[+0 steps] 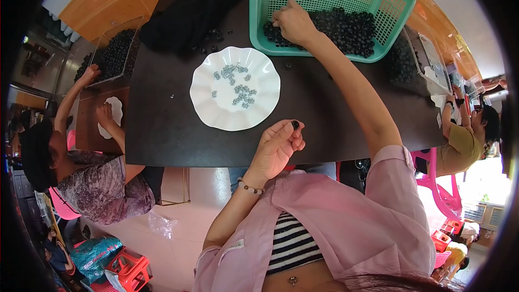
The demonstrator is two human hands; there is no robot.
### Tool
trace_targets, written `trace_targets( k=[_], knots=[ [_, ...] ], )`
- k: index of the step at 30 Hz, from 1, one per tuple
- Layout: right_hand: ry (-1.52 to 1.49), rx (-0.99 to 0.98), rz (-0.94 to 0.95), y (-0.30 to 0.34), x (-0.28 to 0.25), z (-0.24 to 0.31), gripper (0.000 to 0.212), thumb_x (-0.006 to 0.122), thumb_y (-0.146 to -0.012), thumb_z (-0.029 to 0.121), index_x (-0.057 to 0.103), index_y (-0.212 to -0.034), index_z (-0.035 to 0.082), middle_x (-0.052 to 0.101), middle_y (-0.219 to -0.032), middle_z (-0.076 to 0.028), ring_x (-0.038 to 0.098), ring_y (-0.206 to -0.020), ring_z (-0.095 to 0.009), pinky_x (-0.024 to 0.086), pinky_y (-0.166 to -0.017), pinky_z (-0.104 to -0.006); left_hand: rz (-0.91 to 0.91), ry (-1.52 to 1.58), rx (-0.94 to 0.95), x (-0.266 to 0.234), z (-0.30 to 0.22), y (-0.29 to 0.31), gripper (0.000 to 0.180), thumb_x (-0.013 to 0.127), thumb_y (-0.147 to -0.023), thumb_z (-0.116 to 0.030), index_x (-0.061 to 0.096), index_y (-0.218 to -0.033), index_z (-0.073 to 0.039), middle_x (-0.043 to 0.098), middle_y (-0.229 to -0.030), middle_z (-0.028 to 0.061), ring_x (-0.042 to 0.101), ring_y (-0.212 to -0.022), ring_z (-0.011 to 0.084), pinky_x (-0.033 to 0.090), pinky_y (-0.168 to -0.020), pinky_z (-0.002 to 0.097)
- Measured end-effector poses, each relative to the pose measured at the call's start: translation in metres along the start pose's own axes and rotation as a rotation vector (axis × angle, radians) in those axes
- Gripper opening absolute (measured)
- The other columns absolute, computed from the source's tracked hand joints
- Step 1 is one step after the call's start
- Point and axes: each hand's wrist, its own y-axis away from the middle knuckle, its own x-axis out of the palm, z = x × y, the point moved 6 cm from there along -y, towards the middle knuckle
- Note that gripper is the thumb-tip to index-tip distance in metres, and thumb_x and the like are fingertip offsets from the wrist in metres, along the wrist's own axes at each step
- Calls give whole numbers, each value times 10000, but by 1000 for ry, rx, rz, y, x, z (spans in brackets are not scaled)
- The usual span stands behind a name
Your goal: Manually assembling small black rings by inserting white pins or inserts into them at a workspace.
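Observation:
My left hand (pixel 277 146) is raised near the table's front edge, thumb and fingers closed on a small black round part (pixel 295 124). At the far side, my right hand (pixel 294 24) is inside a green plastic basket (pixel 331 53), over a heap of similar black parts (pixel 351 30). Its fingers are curled together, and whatever may be between them is hidden. A white plate with a wavy rim (pixel 204 111) lies on the dark table left of my left hand. Small clear pieces (pixel 244 96) are scattered in loose clusters on it.
A black cloth (pixel 189 13) lies at the table's far left, with several loose black parts beside it. Clear bins of black parts (pixel 116 54) stand at both sides. One person (pixel 102 184) works at the left, another (pixel 466 146) at the right, near a pink chair (pixel 446 197).

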Motion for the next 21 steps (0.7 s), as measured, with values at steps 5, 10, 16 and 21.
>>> trace_targets(
  k=[5,10,16,21],
  knots=[
    [-164,83,-73,10,-33,3,43,638,-794,80,668,-821,66,649,-816,-102,535,-889,-299,458,-793,-395,-8,14,-9,-2,1,-1,242,541,-975,-274,567,-935,-37,516,-840,5,490,-746,94,411,-706,290],
    [-244,47,-56,59,-69,30,67,662,-781,92,669,-844,70,641,-848,-95,532,-890,-311,462,-785,-402,-9,8,-18,-1,1,-1,246,563,-963,-286,564,-922,-44,509,-846,3,488,-743,94,406,-699,287],
    [-373,45,52,127,-73,64,122,689,-752,56,673,-873,70,636,-856,-67,528,-890,-289,464,-785,-380,-31,-9,-18,1,1,-2,244,585,-949,-297,556,-892,-61,501,-853,6,469,-737,100,397,-690,285],
    [-445,138,-1,146,-78,63,266,714,-735,49,690,-999,77,651,-930,-54,530,-922,-271,466,-820,-364,-1,-11,-14,0,2,-4,243,572,-956,-289,530,-859,-70,484,-855,9,458,-737,102,388,-695,286]
  ],
)
